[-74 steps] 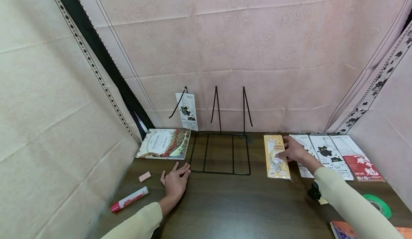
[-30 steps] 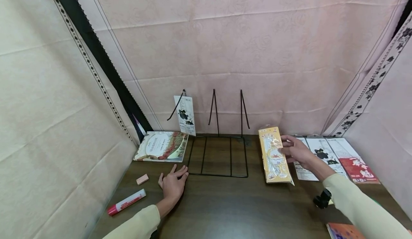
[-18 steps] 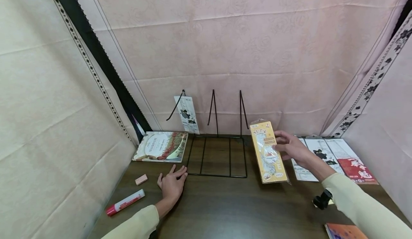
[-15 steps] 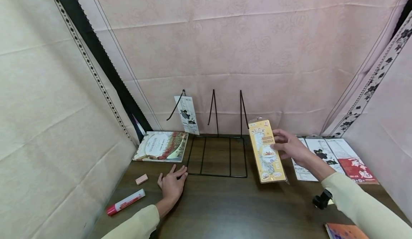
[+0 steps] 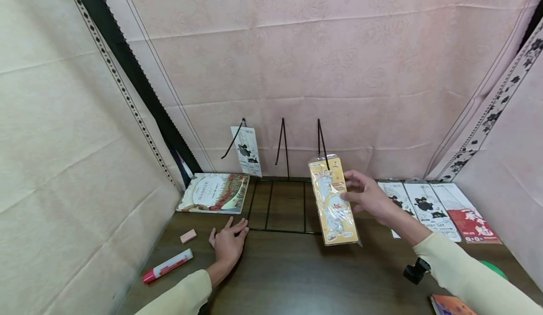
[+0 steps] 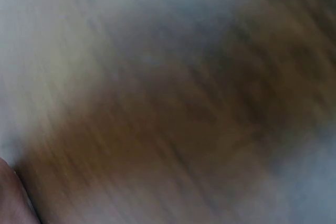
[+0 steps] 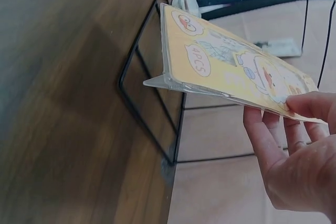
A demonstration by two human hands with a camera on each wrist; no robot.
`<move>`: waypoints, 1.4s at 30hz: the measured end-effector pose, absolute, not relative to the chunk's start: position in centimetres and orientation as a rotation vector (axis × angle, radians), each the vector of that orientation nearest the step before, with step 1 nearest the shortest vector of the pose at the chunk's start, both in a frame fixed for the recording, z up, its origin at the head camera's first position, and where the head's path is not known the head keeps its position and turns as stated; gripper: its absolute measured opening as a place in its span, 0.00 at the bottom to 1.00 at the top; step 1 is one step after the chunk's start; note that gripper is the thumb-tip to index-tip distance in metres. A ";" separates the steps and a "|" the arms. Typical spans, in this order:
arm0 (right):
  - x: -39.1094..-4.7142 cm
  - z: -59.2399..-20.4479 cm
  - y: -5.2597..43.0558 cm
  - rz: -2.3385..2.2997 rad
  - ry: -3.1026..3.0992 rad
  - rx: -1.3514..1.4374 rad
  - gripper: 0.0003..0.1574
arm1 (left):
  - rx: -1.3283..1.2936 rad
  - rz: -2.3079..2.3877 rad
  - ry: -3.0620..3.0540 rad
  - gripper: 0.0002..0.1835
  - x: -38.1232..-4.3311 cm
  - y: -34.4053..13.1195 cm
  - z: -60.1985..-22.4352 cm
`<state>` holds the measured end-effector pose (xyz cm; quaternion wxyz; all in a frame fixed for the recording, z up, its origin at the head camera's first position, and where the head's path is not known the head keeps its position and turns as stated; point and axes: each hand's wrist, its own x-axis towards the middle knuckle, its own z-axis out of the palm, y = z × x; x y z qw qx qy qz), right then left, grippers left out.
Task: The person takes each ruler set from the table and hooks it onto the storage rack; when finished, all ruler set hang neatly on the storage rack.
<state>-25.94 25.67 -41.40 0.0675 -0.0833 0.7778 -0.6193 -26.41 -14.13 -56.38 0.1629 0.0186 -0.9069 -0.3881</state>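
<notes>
My right hand (image 5: 368, 196) pinches the right edge of a yellow duck-print ruler set in a clear sleeve (image 5: 333, 218), thumb on its front and fingers behind. The pack is raised off the table and slightly tilted, in front of the right part of a black wire display rack (image 5: 271, 204). The rack's right hook (image 5: 324, 147) crosses the pack's top; whether it passes through the sleeve, I cannot tell. My left hand (image 5: 229, 243) rests on the table, fingertips at the rack's front left corner. The left wrist view is mostly blurred tabletop.
A white ruler set (image 5: 246, 152) hangs from the left hook. A booklet (image 5: 214, 193), an eraser (image 5: 188, 236) and a glue stick (image 5: 167, 265) lie left. Flat packs (image 5: 428, 209) lie right, with green tape (image 5: 493, 269) and an orange book (image 5: 453, 305) nearer.
My right hand has lifted the yellow ruler set off the table and carried it left to the rack's right hook. My left hand has stayed at the rack's corner.
</notes>
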 end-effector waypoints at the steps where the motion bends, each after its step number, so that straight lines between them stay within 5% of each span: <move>1: -25.9 -41.4 25.4 -1.867 2.347 -0.254 0.30 | 0.051 -1.108 -2.587 0.15 -26.4 -14.1 -56.4; 42: -23.4 -39.5 15.5 -1.779 2.452 -0.613 0.20 | 0.020 -1.087 -2.584 0.15 -26.3 -14.2 -56.2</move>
